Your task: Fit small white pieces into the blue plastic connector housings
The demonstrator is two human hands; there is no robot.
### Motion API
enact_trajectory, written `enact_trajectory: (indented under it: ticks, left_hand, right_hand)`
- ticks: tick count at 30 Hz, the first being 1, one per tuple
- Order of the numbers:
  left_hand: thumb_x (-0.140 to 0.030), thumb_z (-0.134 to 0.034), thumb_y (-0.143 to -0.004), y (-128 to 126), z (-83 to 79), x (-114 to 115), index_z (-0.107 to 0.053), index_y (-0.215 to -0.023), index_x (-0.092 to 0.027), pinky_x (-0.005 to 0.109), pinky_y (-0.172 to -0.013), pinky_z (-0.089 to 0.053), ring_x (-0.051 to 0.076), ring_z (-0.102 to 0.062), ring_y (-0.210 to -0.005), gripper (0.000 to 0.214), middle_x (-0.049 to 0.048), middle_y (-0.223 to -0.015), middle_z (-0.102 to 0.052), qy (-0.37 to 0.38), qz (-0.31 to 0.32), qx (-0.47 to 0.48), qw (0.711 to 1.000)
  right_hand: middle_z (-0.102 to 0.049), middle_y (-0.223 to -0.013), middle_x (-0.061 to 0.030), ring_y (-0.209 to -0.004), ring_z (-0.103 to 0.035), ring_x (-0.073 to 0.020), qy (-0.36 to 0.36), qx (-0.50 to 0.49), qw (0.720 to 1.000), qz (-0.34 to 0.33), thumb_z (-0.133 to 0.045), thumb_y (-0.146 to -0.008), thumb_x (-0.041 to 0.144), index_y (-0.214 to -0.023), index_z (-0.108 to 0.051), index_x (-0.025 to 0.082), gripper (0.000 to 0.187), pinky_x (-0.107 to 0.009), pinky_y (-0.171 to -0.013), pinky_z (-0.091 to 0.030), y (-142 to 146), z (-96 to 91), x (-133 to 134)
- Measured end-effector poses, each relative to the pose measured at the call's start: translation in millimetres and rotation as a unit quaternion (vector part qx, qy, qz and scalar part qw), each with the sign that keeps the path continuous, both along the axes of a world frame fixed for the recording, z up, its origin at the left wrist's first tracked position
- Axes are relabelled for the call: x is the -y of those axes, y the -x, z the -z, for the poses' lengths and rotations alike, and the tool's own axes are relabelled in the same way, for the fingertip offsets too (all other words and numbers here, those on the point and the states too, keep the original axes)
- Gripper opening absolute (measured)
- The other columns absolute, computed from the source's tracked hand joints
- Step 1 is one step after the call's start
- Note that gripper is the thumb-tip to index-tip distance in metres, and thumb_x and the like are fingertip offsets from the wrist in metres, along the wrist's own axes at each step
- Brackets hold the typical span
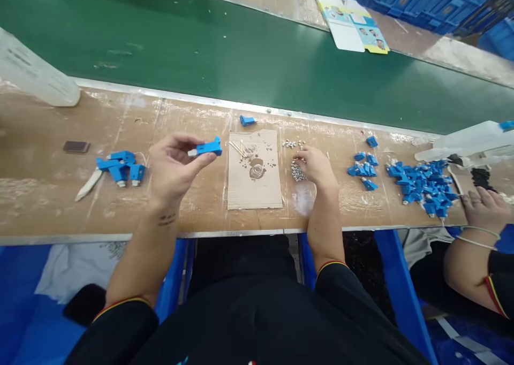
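My left hand (174, 164) is closed on a small blue plastic part (209, 148), pinched between thumb and fingers, with a whitish end towards the palm. My right hand (317, 167) has its fingers curled together at a pile of small grey pieces (298, 172); anything between the fingertips is too small to make out. Between my hands lies a cardboard sheet (255, 194) with a wet brown stain, a small clear round thing (257, 169) and several thin sticks (237, 149). Beyond its top edge is another blue part (247, 120). Several more blue parts (120, 167) lie left of my left hand.
A white blade-like tool (89, 184) and dark block (76, 146) lie left. Bottles (60, 84) stand at both ends. Rightward are loose blue parts (363, 167), a larger heap (425, 185) and a co-worker's hand (484, 210). A green belt (241, 60) runs behind the bench.
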State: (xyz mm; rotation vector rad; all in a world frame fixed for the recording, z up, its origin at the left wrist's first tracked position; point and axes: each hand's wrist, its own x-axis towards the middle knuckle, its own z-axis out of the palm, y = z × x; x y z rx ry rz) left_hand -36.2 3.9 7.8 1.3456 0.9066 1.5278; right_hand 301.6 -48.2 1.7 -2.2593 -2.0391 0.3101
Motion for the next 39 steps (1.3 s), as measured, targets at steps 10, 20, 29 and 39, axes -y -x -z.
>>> enact_trajectory:
  ticks: [10,20,29,39]
  left_hand:
    - [-0.042,-0.098,-0.07,-25,36.4,-22,-0.072,-0.096,-0.028,0.028,-0.068,-0.063,0.023,-0.08,-0.09,0.04,-0.0002,-0.085,-0.076,0.158,0.168,0.168,0.958]
    - [-0.041,-0.078,-0.081,-34,15.4,6,-0.059,-0.113,-0.024,0.026,-0.05,-0.044,0.017,-0.065,-0.06,0.041,-0.0023,-0.07,-0.064,0.232,0.247,0.16,0.927]
    - [-0.05,-0.089,-0.084,-52,23.2,30,-0.063,-0.11,-0.02,0.021,-0.048,-0.04,0.01,-0.052,-0.05,0.047,-0.0077,-0.059,-0.053,0.2,0.345,0.096,0.912]
    - [-0.045,-0.09,-0.086,-64,26.4,40,-0.056,-0.097,-0.021,0.02,-0.056,-0.054,0.009,-0.064,-0.06,0.043,-0.0019,-0.081,-0.068,0.163,0.318,0.126,0.926]
  right_hand:
    - [-0.073,-0.11,-0.0118,-0.113,-0.061,-0.0288,0.022,-0.01,1.0,-0.013,-0.056,-0.097,0.019,-0.094,-0.08,0.023,0.024,-0.04,-0.093,-0.052,-7,19.0,-6]
    - [-0.075,-0.088,-0.0023,-0.077,-0.068,-0.0163,-0.223,-0.302,0.92,-0.116,-0.054,-0.103,0.026,-0.097,-0.066,0.024,0.014,-0.032,-0.073,-0.056,30,6.3,11]
    - [-0.08,-0.092,-0.001,-0.083,-0.076,-0.0149,-0.325,-0.385,0.827,-0.249,-0.071,-0.098,0.014,-0.1,-0.073,0.026,0.012,-0.029,-0.074,-0.063,89,-2.5,24]
    - [-0.081,-0.086,0.0004,-0.074,-0.075,-0.0154,-0.349,-0.402,0.814,-0.232,-0.072,-0.1,0.026,-0.109,-0.077,0.029,0.011,-0.032,-0.072,-0.065,99,7.1,24]
